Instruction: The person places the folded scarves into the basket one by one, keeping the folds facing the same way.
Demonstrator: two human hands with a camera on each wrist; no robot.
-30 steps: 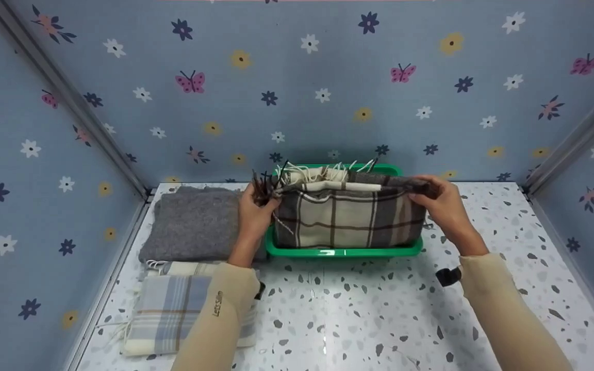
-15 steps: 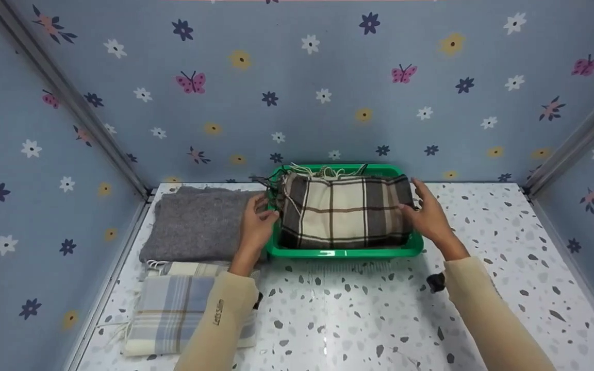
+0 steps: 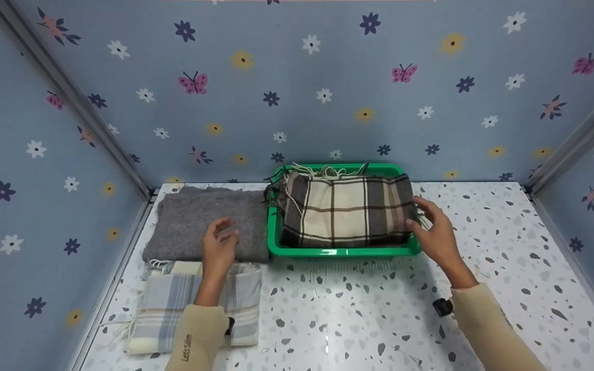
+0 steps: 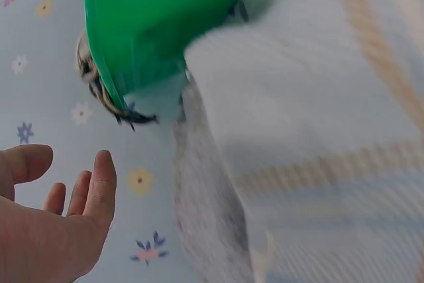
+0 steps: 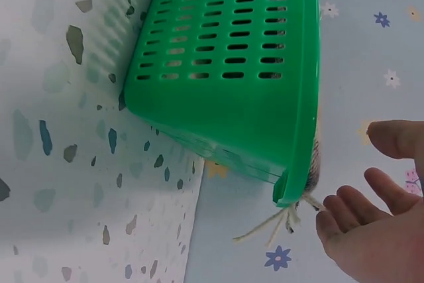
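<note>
A folded grey, cream and brown plaid scarf (image 3: 348, 211) with fringed ends lies in a green plastic basket (image 3: 297, 252). My right hand (image 3: 439, 239) is by the basket's right side, fingertips near the scarf's edge; in the right wrist view its fingers are loosely bent and grip nothing. Over the folded grey knit cloth (image 3: 188, 221) hovers my left hand (image 3: 219, 250), holding nothing, its fingers and thumb spread apart. Below that cloth lies a folded blue-and-cream plaid scarf (image 3: 160, 304), partly covered by my left forearm in the head view.
A flower-patterned wall (image 3: 323, 67) rises right behind the basket. The speckled white tabletop (image 3: 353, 314) stretches in front and to the right. Some fringe strands (image 5: 281, 220) hang over the basket's rim.
Both hands have let go of the brown plaid scarf, which has settled flat inside the basket. The left hand has drawn away leftward over the grey cloth. The right hand stays near the basket, slightly lower.
</note>
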